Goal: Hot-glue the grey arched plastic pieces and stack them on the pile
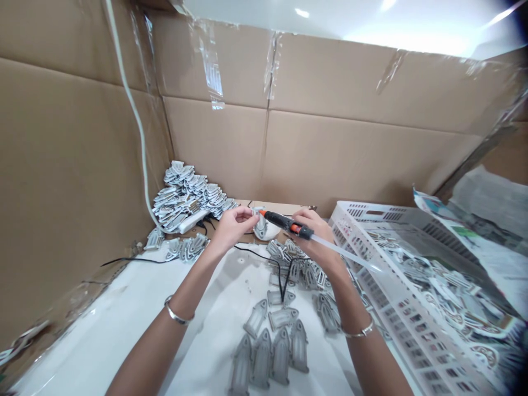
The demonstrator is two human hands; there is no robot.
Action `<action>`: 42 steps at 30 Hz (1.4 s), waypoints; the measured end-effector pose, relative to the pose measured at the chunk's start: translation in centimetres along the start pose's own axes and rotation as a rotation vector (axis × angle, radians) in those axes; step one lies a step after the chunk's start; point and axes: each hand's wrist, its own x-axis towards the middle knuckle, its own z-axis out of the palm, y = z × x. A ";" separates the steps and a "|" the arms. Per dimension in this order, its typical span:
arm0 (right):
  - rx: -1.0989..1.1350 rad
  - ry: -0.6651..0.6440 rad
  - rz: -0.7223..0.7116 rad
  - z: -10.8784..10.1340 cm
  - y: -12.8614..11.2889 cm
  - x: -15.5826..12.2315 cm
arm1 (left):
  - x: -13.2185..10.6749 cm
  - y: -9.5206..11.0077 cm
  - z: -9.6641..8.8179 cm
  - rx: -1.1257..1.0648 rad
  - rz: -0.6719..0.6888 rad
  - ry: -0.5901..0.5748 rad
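My right hand point(314, 234) is wrapped around a black and orange hot glue gun point(284, 223), with a long translucent glue stick point(346, 253) jutting from its rear. The gun's orange tip points left, toward my left hand point(236, 224). Thumb and fingers of that hand are closed in a pinch at the edge of a small grey pointed plastic piece point(259, 226), right beneath the nozzle. Behind this piece shows a white rounded object, partly hidden. Nearer to me, several similar grey pieces point(261, 357) lie in a row on the white tabletop point(198, 341).
A tall pile of white pieces point(181, 198) leans in the back left corner. On the right stands a white perforated plastic crate point(396, 291) full of flat pieces. Black cables point(282, 283) cross the table. Cardboard walls point(214, 143) enclose the back and left; a white cord point(138, 121) hangs there.
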 end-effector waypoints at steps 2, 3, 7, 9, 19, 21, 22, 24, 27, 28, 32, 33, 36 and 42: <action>-0.027 0.002 -0.015 0.1 0.2 0.0 | 0.0 0.1 0.0 0.007 0.003 0.002; -0.032 0.003 -0.020 0.1 0.2 0.0 | 0.0 0.1 0.0 0.011 0.005 0.003; -0.032 -0.002 -0.023 0.0 0.2 -0.1 | -0.1 0.1 0.0 0.027 0.017 0.008; -0.042 0.001 -0.022 0.0 0.2 -0.1 | -0.1 0.0 0.1 0.035 0.018 0.007; -0.052 0.081 0.043 0.0 0.5 0.1 | 0.1 0.0 -0.4 0.058 0.005 0.005; -0.085 0.071 0.161 -0.3 1.3 0.2 | 0.3 -0.2 -0.6 0.062 -0.005 0.004; -0.122 0.044 0.234 -0.3 1.9 0.2 | 0.4 -0.4 -0.7 0.063 -0.009 0.005; -0.234 -0.076 0.392 -0.1 3.4 0.1 | 0.6 -0.8 -0.8 0.068 -0.010 0.002; -0.416 -0.306 0.595 0.6 5.7 -0.3 | 0.9 -1.5 -1.2 0.087 0.000 -0.008; -0.452 -0.361 0.643 1.0 6.4 -0.4 | 1.0 -1.6 -1.5 0.094 0.003 0.002; -0.484 -0.450 0.741 2.1 8.5 -0.8 | 1.0 -2.4 -4.5 0.162 -0.023 0.134; -0.484 -0.465 0.755 2.2 8.9 -0.9 | 0.8 -2.7 -5.8 0.199 -0.039 0.163; -0.482 -0.509 0.779 2.3 9.7 -1.1 | 0.1 -4.4 -10.3 0.326 -0.110 0.215; -0.475 -0.534 0.746 2.1 9.3 -0.9 | -1.2 -8.5 -17.2 0.576 -0.233 0.309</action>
